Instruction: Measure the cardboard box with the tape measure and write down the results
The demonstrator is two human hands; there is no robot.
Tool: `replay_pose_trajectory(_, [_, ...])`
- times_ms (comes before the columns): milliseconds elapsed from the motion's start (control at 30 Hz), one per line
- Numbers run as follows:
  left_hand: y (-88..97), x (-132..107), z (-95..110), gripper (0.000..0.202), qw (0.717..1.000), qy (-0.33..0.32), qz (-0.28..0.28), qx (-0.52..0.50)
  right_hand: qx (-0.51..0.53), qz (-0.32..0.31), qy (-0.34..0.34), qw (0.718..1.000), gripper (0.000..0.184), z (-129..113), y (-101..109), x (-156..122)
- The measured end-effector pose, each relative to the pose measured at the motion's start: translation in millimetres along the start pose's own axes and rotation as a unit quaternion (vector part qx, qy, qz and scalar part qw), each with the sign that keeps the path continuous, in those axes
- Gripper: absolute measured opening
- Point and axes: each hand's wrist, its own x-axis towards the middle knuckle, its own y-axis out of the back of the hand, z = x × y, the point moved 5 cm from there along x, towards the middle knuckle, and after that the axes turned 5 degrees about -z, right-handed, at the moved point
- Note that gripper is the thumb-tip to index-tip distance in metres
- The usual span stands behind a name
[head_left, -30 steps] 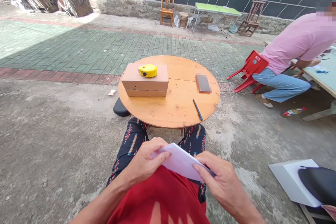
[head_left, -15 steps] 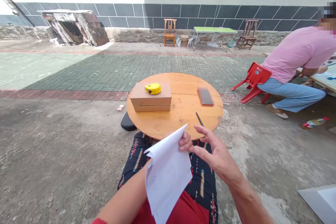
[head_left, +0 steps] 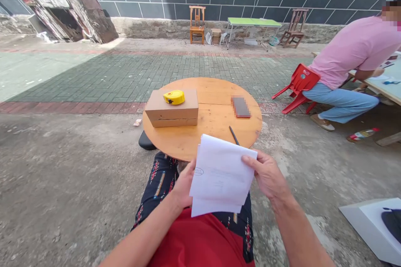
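A few white sheets of paper (head_left: pixel 224 179), with faint print and a small oval stamp at the left edge, are held over my lap. My right hand (head_left: pixel 269 175) pinches their upper right corner, thumb on top and fingers behind. At the left edge my left hand (head_left: pixel 184 185) grips the sheets, its fingers mostly hidden behind them. Just beyond the paper, a black pen (head_left: pixel 233 134) lies on the round wooden table (head_left: pixel 216 127). Neither hand touches the pen.
On the table, a yellow tape measure (head_left: pixel 174 97) sits on a brown cardboard box (head_left: pixel 175 116), and a blurred phone-like slab (head_left: pixel 241 107) lies to the right. A person in pink (head_left: pixel 351 46) sits on a red chair (head_left: pixel 303 81). A white box (head_left: pixel 372 225) stands at lower right.
The papers have swung from hanging askew to lying spread and facing me. My right hand, open beside them before, has closed on their right corner. My left hand has shifted to the left edge.
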Motion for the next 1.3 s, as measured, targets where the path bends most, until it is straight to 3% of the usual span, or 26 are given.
replay_pose_trajectory(67, [3.7,-10.5,2.6,0.069,1.0,0.014,0.017,-0.016,0.028,0.028,-0.019,0.999,0.033,3.0,8.8,-1.4])
replay_pose_trajectory(200, [2.7,-23.7,8.7,0.05,0.997,-0.017,0.047,0.065,0.06,0.048,-0.03,0.997,0.035,10.7,11.0,-4.2])
replay_pose_trajectory(333, [-2.6,-22.7,5.4,0.04,0.99,-0.025,0.065,0.125,0.063,0.055,-0.024,0.996,0.035,19.8,11.1,-6.0])
replay_pose_trajectory(533, [1.6,-23.9,-0.4,0.047,0.985,-0.01,0.063,0.161,0.052,0.083,-0.02,0.995,0.031,28.6,14.5,-6.7])
replay_pose_trajectory(800, [-4.0,-21.9,6.0,0.049,0.986,-0.015,0.046,0.16,0.054,0.071,-0.028,0.996,0.033,27.4,10.2,-12.7])
replay_pose_trajectory(1167, [-10.5,0.8,28.4,0.057,0.957,-0.07,0.193,0.205,-0.046,0.025,-0.016,0.999,0.032,27.8,3.7,-20.9])
replay_pose_trajectory(1300, [-12.9,-2.0,32.5,0.052,0.96,-0.066,0.172,0.212,-0.04,0.002,0.0,0.999,0.033,24.5,0.6,-21.2])
